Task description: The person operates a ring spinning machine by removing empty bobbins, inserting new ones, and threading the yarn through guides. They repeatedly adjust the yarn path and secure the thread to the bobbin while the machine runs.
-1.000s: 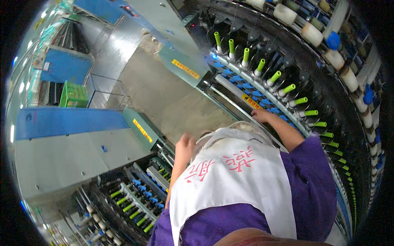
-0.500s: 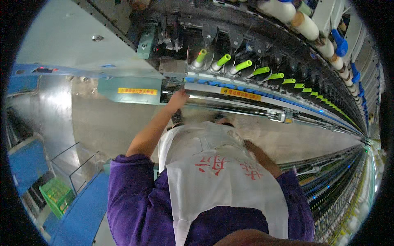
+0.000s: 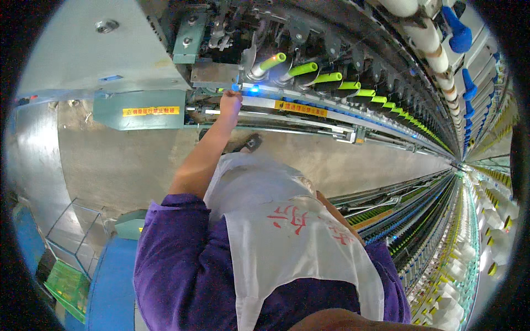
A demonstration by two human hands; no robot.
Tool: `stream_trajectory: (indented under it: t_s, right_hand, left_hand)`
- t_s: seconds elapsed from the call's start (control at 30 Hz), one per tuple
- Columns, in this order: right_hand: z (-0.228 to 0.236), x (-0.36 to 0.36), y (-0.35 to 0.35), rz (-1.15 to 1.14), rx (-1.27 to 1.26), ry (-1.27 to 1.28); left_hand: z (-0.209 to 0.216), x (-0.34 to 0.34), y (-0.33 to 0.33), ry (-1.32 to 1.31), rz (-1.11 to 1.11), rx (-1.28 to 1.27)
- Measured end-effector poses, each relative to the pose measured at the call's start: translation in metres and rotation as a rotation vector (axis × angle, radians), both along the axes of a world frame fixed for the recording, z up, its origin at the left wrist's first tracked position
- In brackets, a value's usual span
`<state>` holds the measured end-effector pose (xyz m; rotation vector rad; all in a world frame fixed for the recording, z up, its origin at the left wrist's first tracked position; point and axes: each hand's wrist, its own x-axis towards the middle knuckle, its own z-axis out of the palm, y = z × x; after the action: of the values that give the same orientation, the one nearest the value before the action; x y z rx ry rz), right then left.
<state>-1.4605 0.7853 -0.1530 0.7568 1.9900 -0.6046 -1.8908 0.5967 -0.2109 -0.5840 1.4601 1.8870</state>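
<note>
My left hand [image 3: 231, 102] is at the near end of a spinning machine's long rail [image 3: 259, 103], its fingers curled together at the top edge. Whatever they hold, if anything, is too small to make out. Just beyond the fingertips glow blue lights [image 3: 254, 89]. Behind the rail stands a row of yellow-green bobbin tubes [image 3: 303, 69] on spindles, the nearest ones leaning right. My right forearm [image 3: 333, 212] shows at the apron's right side, while the hand itself is hidden behind the apron.
Left of my hand is a grey-green cover plate [image 3: 139, 110] with a yellow label. White yarn rolls [image 3: 424, 39] hang at the upper right. A second spindle row [image 3: 381, 223] runs along the right. A green basket [image 3: 67, 289] and wire stand are at lower left.
My left hand has moved up from the lower bars to the rail's top edge. Blue lights now shine beside it. The view has shifted, and my right forearm is straighter against the apron.
</note>
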Motion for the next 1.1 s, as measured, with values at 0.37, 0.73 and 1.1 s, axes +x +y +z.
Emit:
stream_trajectory:
  t_s: [0.37,0.73,1.1]
  right_hand:
    - [0.0,0.003,-0.026,-0.021,-0.053,-0.002]
    - [0.124,-0.21,-0.054,-0.649,-0.153,1.029]
    - [0.268,-0.462,-0.066,-1.393,-1.57,1.619]
  left_hand:
    - [0.153,0.017,0.0,1.251,-0.064,-0.186]
    - [0.296,-0.029,0.027,1.089,-0.274,-0.024]
    - [0.333,0.026,-0.101,0.621,-0.661,-0.294]
